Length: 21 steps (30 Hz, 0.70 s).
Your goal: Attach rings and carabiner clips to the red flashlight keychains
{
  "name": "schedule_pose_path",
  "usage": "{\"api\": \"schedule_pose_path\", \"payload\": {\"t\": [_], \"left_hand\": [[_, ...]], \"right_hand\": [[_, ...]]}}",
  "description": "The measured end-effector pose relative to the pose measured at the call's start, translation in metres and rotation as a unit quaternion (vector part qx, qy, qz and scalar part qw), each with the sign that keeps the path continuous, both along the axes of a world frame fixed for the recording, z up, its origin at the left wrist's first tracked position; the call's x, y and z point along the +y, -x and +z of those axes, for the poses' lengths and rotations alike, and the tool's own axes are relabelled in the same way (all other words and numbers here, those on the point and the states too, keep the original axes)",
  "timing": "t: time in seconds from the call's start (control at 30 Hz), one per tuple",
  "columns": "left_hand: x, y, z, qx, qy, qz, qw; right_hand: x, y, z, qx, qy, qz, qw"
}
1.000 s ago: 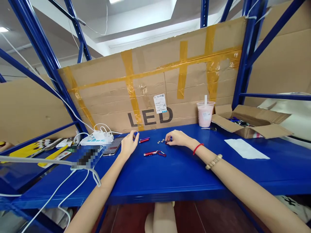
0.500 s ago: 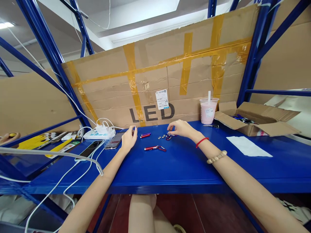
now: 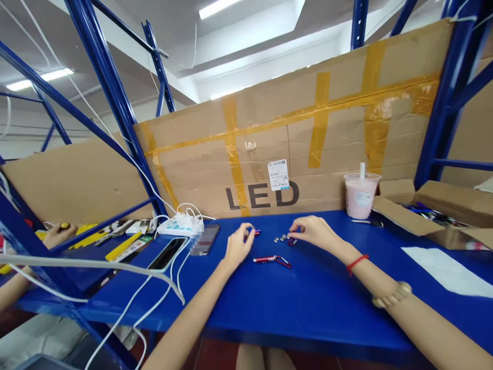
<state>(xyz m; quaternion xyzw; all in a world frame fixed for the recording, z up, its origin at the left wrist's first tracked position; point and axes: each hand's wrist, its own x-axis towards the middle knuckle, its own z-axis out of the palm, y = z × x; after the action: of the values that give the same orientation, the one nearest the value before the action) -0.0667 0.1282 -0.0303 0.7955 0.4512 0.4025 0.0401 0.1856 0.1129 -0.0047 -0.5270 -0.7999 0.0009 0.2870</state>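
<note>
While apparently picking at round silver-metal pieces (image 3: 283, 238) with narrowed right hand (image 3: 316, 230), curls left hand (image 3: 238, 243) (contents of both unclear); needs fine pinching next.

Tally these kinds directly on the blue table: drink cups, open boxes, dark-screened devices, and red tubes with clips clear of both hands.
Red tube with clip: 1
Drink cup: 1
Open box: 1
Dark-screened devices: 2
Total: 5
</note>
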Motion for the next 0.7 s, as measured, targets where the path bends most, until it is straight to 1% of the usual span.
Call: {"api": "schedule_pose_path", "payload": {"t": [0.03,0.1,0.17,0.27,0.33,0.37,0.47,0.57,0.6,0.7], "left_hand": [[-0.002,-0.003,0.000,0.000,0.000,-0.019,1.000],[-0.006,-0.008,0.000,0.009,-0.026,-0.061,0.998],[-0.010,-0.013,0.000,0.003,-0.074,-0.104,0.992],[-0.014,-0.015,-0.001,0.013,-0.184,-0.145,0.972],[-0.014,-0.014,0.000,0.032,-0.237,-0.161,0.958],[-0.013,-0.013,0.000,0.039,-0.249,-0.164,0.954],[-0.010,-0.010,0.001,0.046,-0.240,-0.159,0.956],[-0.009,-0.009,0.004,0.056,-0.222,-0.159,0.960],[-0.009,-0.010,0.005,0.061,-0.221,-0.161,0.960],[-0.010,-0.010,0.006,0.088,-0.238,-0.163,0.953]], "right_hand": [[0.001,0.002,-0.002,-0.004,0.009,-0.007,1.000],[0.003,0.002,-0.005,-0.015,0.019,-0.010,1.000],[0.007,0.000,-0.009,-0.029,0.022,-0.022,0.999],[0.014,-0.007,-0.014,-0.045,0.003,-0.050,0.998],[0.017,-0.009,-0.016,-0.037,-0.021,-0.046,0.998],[0.017,-0.008,-0.017,-0.024,-0.034,-0.035,0.999],[0.015,0.002,-0.020,0.041,-0.064,0.025,0.997],[0.009,0.015,-0.020,0.090,-0.081,0.097,0.988],[0.006,0.018,-0.020,0.103,-0.094,0.110,0.984],[0.000,0.023,-0.017,0.122,-0.130,0.118,0.977]]}}
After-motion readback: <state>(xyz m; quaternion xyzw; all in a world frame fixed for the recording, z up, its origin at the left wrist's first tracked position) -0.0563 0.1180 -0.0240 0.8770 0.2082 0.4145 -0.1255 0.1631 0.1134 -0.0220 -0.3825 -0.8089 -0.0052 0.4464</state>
